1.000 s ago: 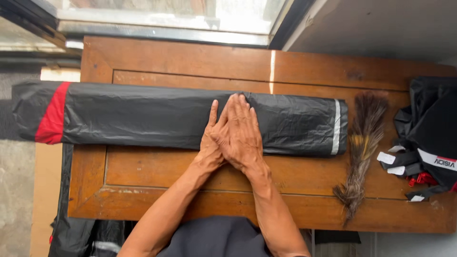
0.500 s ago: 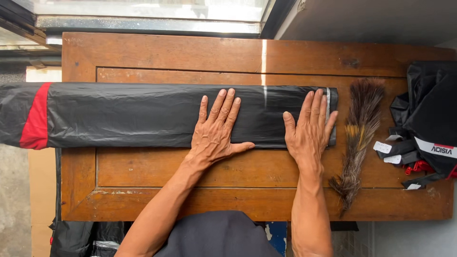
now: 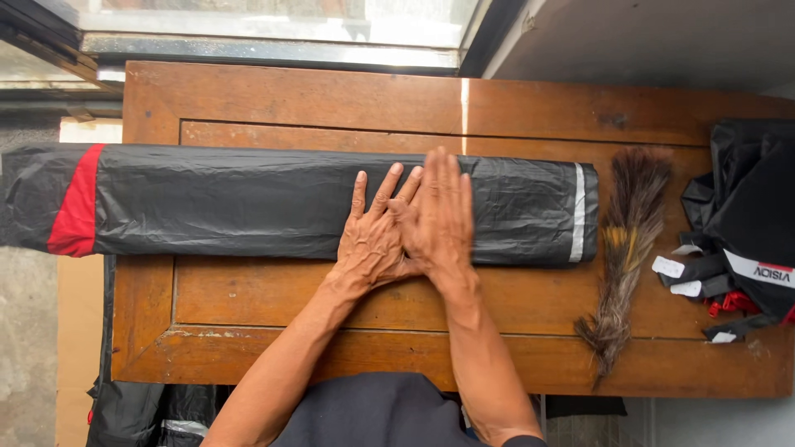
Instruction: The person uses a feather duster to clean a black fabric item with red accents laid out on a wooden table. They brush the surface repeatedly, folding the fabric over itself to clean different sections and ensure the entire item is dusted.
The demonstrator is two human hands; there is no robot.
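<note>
Flat, fingers spread, pinching nothing: left hand (image 3: 377, 236) palm down on folded black garment (image 3: 331, 203), fingertips pointing toward far edge of table (image 3: 290, 99). Right hand (image 3: 439, 219) likewise flat and open, blurred, pressed beside and partly over left hand, thumb sides touching.

Garment: thin, crinkled black fabric, folded into long narrow strip lying lengthwise across middle of table. Red band (image 3: 76, 203) near left end; that end overhanging left edge. Pale reflective stripe (image 3: 577, 211) near right end, which lies on the table, short of right edge.

Progress, as judged: lengthwise folding appears done, edges roughly even and parallel; surface under and around hands looks pressed flat, wrinkles remaining toward both ends. Strip not yet folded across its length; that and final smoothing seem left.

Feather duster (image 3: 623, 248): brown and grey, just beside right end of garment, not touching as far as visible, handle end toward near edge.

Pile of black clothing (image 3: 749, 223): at right edge, white tags and a bit of red showing.

Window frame (image 3: 273, 45): beyond far edge.
</note>
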